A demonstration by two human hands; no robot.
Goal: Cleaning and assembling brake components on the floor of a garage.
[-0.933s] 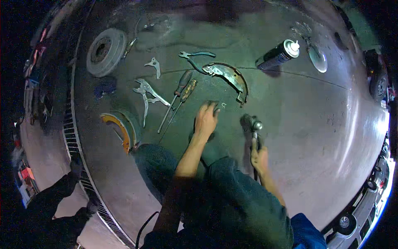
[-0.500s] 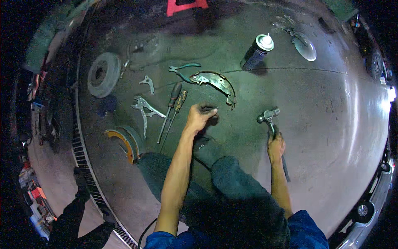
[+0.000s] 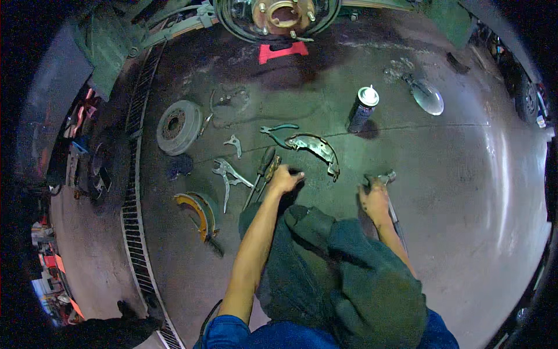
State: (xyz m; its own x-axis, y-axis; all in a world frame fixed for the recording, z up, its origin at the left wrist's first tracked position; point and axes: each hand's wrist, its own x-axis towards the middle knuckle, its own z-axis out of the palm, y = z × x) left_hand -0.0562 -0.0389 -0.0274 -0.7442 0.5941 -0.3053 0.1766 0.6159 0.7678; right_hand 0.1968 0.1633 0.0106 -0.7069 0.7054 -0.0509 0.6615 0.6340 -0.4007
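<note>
My left hand (image 3: 285, 180) hovers with curled fingers, thumb and fingertips close together beside the screwdrivers; anything between them is too small to make out. My right hand (image 3: 376, 200) is at the hammer (image 3: 395, 215), its fingers apart near the metal head and the handle showing along its right side. Between and beyond my hands, a curved brake shoe (image 3: 315, 146) lies on the floor. Its end meets green-handled pliers (image 3: 281, 132). Two screwdrivers (image 3: 265, 160) lie partly behind my left hand, with locking pliers (image 3: 231, 177) to their left.
A brake drum (image 3: 180, 128), a small metal lever (image 3: 234, 145) and orange-edged brake shoes (image 3: 200, 212) lie to the left. A spray can (image 3: 363, 109) stands ahead, near a shiny dish (image 3: 428, 98). A wheel hub (image 3: 285, 14) is above a red stand (image 3: 283, 52). A floor grate (image 3: 132, 221) runs left.
The view has tilted up, bringing the wheel hub into sight. My right hand has loosened from the hammer handle and shifted toward its head. My left hand keeps its curled shape.
</note>
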